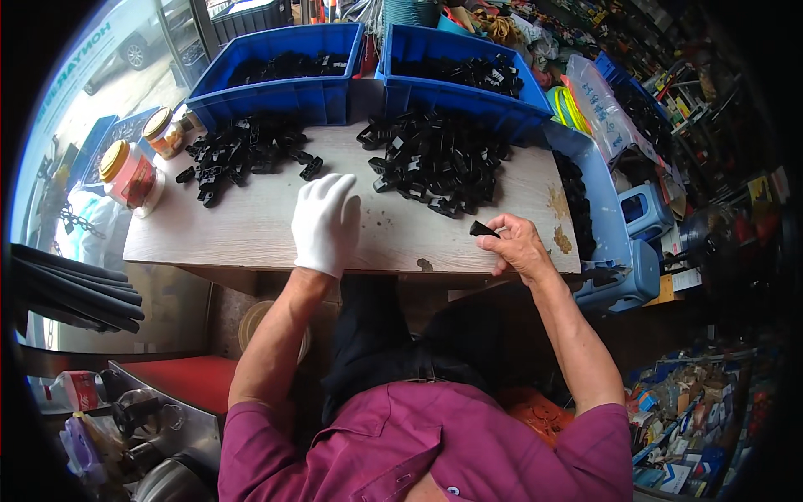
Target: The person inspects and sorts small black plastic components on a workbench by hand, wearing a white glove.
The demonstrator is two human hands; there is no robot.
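Observation:
My left hand point(324, 224), in a white glove, is over the left half of the wooden table, fingers loosely stretched and nothing visible in them. Just beyond its fingertips lies a single black plastic part point(311, 168). Bare, my right hand point(520, 244) pinches a small black plastic piece point(483, 229) between thumb and fingers above the table's front right. Beyond it spreads a big heap of black plastic parts point(443, 159). A smaller pile of similar parts point(242, 155) lies at the far left.
Two blue bins point(276, 105) point(460, 94) with black parts stand along the table's point(251, 226) back edge. A lighter blue tub point(606, 201) adjoins its right side. Two jars point(127, 174) point(161, 134) are at the left edge. Blue stools point(631, 280) stand lower right.

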